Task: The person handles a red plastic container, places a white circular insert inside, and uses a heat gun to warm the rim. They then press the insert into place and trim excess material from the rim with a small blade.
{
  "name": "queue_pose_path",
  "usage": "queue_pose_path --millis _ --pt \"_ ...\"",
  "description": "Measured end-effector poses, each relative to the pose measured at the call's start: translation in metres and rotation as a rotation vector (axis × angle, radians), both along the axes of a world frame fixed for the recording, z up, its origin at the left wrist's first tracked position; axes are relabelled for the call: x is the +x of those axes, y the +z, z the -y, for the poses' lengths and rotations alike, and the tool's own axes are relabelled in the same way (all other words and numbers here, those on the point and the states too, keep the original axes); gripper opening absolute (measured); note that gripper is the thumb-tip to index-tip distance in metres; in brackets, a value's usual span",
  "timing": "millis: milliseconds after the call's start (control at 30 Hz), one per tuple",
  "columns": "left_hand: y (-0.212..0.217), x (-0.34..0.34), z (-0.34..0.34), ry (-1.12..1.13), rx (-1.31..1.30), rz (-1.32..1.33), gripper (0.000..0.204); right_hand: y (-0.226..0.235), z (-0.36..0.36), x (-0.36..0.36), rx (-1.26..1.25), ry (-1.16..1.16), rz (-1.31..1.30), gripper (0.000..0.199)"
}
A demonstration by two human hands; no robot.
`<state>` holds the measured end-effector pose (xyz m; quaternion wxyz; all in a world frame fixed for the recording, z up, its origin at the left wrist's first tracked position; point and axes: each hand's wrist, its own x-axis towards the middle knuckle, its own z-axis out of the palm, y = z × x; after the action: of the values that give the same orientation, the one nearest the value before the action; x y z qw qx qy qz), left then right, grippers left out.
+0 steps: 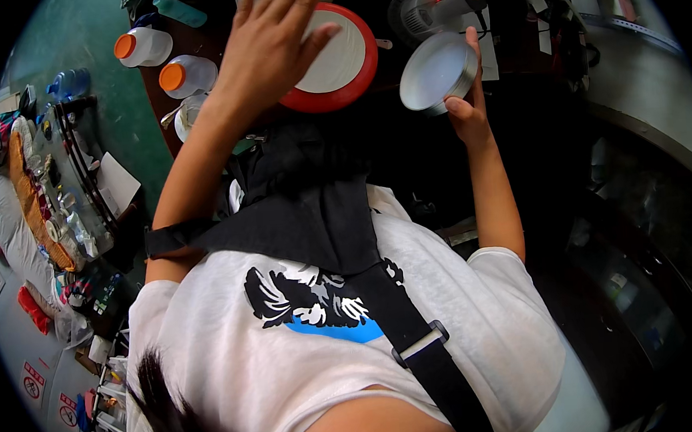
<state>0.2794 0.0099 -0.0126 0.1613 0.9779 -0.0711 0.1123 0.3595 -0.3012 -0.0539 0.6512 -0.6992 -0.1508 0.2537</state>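
Observation:
My left hand [274,48] is raised with its fingers stretched out and nothing in it. It overlaps the left part of a round red-rimmed disc [366,64] with a pale, flat middle; whether the hand touches it I cannot tell. In my right hand [471,111] is a shallow, round, translucent dish [435,73], tilted so that its whitish inner face shows. The thumb lies at its lower rim and the fingers go round its far right side.
Two clear jars with orange lids [125,46] [173,76] stand on the left of the dark table, near a white cup [187,119]. A teal bottle [180,12] lies behind them. At the back right is a small fan [420,14] with a red light beside it.

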Motion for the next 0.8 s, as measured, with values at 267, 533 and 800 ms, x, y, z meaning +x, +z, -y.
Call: queue_pose_path --millis 267,533,800 --pt "-0.056 0.002 0.017 0.003 0.032 0.008 0.082 -0.013 -0.011 0.021 0.05 0.032 -0.03 0.133" --pt "-0.09 -0.009 0.006 0.067 -0.263 0.08 0.09 -0.021 -0.018 0.032 0.049 0.072 -0.024 0.132" --pt "-0.113 -0.036 -0.01 0.122 -0.336 0.048 0.082 -0.026 -0.025 0.036 0.051 0.1 -0.013 0.132"
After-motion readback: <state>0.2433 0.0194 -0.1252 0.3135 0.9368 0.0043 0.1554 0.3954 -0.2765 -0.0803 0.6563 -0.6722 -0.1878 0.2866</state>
